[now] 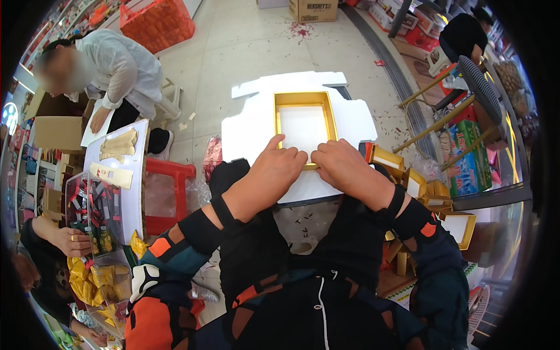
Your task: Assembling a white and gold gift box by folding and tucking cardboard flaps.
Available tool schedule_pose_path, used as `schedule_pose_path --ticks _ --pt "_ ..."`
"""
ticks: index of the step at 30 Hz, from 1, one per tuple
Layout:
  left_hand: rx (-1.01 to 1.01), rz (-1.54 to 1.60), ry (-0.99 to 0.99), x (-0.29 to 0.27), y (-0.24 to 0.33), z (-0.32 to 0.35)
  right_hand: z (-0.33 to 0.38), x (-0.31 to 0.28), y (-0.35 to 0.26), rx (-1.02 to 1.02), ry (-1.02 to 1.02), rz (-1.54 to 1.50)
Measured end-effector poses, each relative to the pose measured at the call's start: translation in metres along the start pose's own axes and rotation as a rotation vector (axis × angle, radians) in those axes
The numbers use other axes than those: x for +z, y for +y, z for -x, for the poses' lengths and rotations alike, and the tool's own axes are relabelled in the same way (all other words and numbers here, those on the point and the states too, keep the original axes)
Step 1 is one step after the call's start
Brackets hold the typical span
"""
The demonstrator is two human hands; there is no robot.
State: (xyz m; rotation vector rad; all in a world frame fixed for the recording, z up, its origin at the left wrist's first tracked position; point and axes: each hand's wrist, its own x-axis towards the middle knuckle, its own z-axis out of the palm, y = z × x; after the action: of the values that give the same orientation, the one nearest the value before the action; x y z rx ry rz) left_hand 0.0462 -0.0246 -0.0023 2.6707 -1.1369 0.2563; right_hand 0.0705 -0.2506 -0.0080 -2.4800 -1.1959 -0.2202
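Observation:
A rectangular box with gold walls and a white inner bottom [333, 119] lies on flat white cardboard pieces [248, 129] in front of my knees. My left hand [276, 166] grips its near wall toward the left corner, fingers curled and one digit stretched along the left wall. Close beside it, my right hand [344, 169] is closed on the same near wall toward the right corner. The knuckles of both hands almost meet at the middle and hide most of that wall. Black bands circle both wrists.
More gold-edged boxes [458, 227] are piled at my right. A red stool [175, 186] stands left, beside a table [137, 192] with clear bins of small packets. A person in a white shirt [125, 64] sits at the far left; another person's hand [71, 240] reaches toward the bins.

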Motion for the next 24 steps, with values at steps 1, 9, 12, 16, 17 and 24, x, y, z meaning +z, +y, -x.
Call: schedule_pose_path --ticks 1,9,12,16,17,24 --pt "0.0 -0.002 0.003 0.0 0.0 -0.001 -0.001 0.0 0.001 0.006 -0.036 -0.006" --pt "0.028 -0.04 -0.014 0.008 -0.003 -0.006 -0.011 -0.007 0.001 0.063 -0.199 0.002" --pt "0.033 -0.038 -0.018 0.006 -0.001 -0.008 -0.011 -0.009 0.002 0.064 -0.228 0.023" --pt "0.055 -0.077 0.018 0.009 0.001 -0.007 -0.01 -0.007 0.002 0.074 -0.263 0.044" --pt "0.056 -0.084 0.027 0.008 0.002 -0.006 -0.01 -0.006 0.003 0.076 -0.28 0.048" --pt "-0.072 0.083 0.213 -0.014 0.005 0.027 0.002 -0.029 -0.001 -0.018 -0.026 -0.134"
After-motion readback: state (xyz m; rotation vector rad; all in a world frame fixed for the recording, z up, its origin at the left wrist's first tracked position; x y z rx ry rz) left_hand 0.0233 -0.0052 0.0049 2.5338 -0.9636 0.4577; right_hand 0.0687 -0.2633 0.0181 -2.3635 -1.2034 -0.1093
